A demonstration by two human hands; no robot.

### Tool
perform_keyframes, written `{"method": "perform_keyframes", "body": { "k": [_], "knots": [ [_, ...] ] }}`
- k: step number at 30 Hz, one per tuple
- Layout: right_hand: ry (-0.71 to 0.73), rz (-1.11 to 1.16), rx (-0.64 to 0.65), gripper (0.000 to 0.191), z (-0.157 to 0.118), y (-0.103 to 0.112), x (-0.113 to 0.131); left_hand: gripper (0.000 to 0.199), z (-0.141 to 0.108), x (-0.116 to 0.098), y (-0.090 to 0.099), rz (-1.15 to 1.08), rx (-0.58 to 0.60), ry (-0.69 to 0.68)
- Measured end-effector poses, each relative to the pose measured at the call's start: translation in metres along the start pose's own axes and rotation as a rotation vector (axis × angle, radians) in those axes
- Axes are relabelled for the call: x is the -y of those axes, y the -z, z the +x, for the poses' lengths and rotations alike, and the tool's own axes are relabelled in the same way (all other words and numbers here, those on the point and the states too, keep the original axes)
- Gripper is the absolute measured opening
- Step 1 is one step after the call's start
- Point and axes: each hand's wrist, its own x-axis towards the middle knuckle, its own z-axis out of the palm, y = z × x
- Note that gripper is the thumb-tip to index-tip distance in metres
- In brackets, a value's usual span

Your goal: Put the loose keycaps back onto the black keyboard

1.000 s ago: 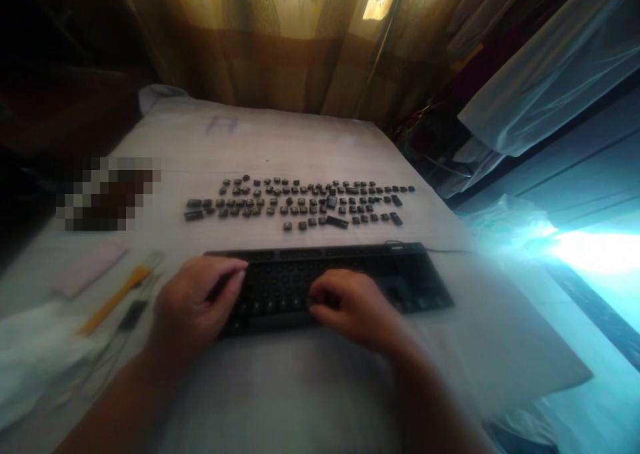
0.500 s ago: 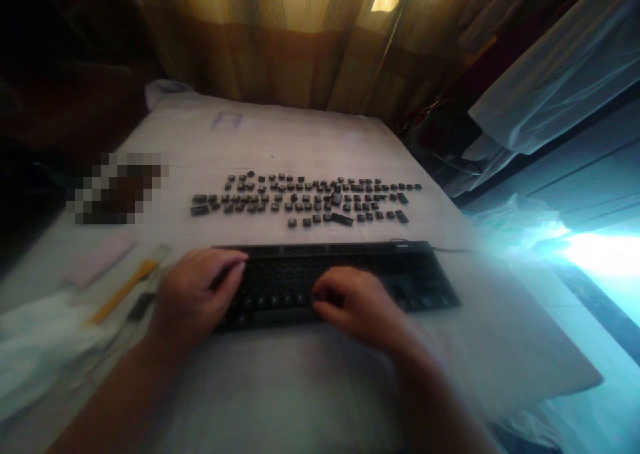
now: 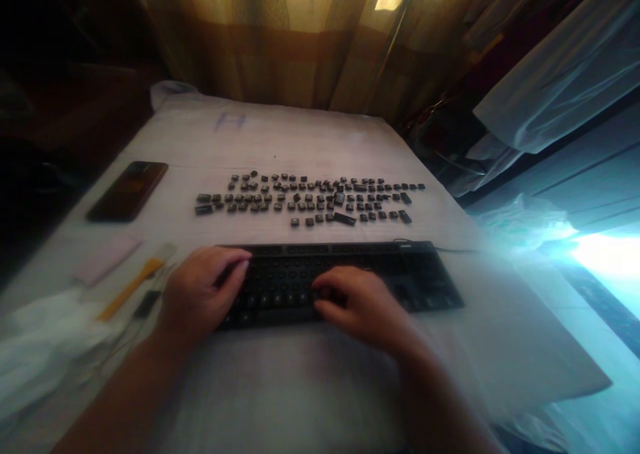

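A black keyboard (image 3: 425, 277) lies on the pale cloth, its left part showing keys or key mounts. My left hand (image 3: 205, 294) grips the keyboard's left end, fingers over the back and thumb on top. My right hand (image 3: 355, 304) is over the middle of the keyboard, its thumb and fingers curled together; whatever they hold, if anything, is hidden. Behind the keyboard, many loose black keycaps (image 3: 306, 206) are laid out in rough rows, with a longer one (image 3: 345, 219) at the front of them.
At the left lie a dark phone (image 3: 127, 191), a pink block (image 3: 107, 261), a yellow-handled tool (image 3: 131, 287), a small black item (image 3: 147, 304) and white crumpled cloth or plastic (image 3: 45, 341). A cable (image 3: 455, 250) runs right from the keyboard. A curtain (image 3: 280, 47) hangs behind.
The whole scene has shifted slightly right in the view. Both hands keep nearly the same places at the keyboard. The phone, pixelated before, now shows plainly.
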Motion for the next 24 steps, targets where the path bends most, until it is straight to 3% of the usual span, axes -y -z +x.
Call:
{"method": "perform_keyframes", "body": {
  "k": [24],
  "knots": [
    [-0.020,-0.200,0.028,0.016,-0.0006,-0.0065,0.0005,0.015,-0.0015,-0.0011,-0.0012,-0.040,0.043,-0.007]
  ]
}}
